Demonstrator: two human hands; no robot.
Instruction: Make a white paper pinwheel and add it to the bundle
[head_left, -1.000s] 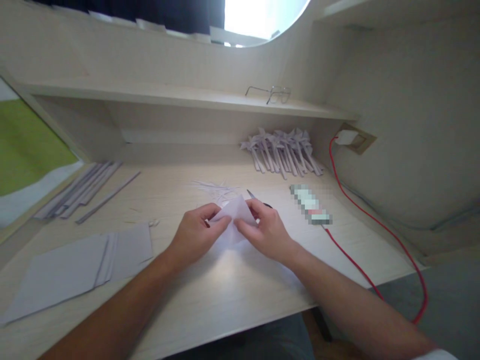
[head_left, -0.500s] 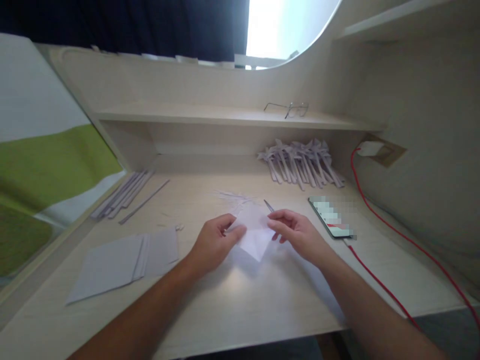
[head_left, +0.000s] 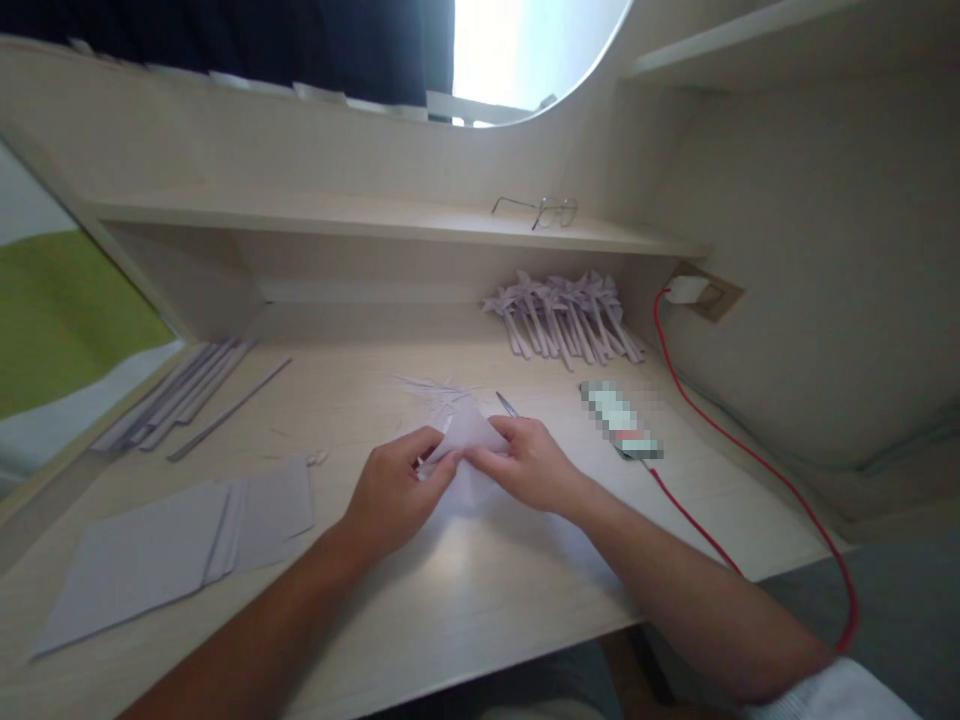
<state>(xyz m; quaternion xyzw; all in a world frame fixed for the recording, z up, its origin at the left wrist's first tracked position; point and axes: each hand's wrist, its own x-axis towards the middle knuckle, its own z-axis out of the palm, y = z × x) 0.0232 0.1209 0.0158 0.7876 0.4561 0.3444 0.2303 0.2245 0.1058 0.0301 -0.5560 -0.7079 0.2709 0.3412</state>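
A small white sheet of paper (head_left: 466, 428), folded to a point, rests on the pale wooden desk (head_left: 465, 590) in front of me. My left hand (head_left: 394, 490) pinches its left edge and my right hand (head_left: 529, 462) pinches its right edge, fingertips nearly meeting over the fold. Just behind my right hand the metal tip of a pair of scissors (head_left: 508, 404) pokes out. Thin paper offcuts (head_left: 431, 388) lie beyond the sheet.
A stack of white sheets (head_left: 172, 545) lies at left, long paper strips (head_left: 184, 390) behind it. Folded paper pieces (head_left: 566, 315) are piled at the back right. A phone (head_left: 621, 420) on a red cable (head_left: 742, 450) lies right. Glasses (head_left: 538, 210) rest on the shelf.
My hands have come back together on the paper and folded it to a narrower point. The view has swung slightly.
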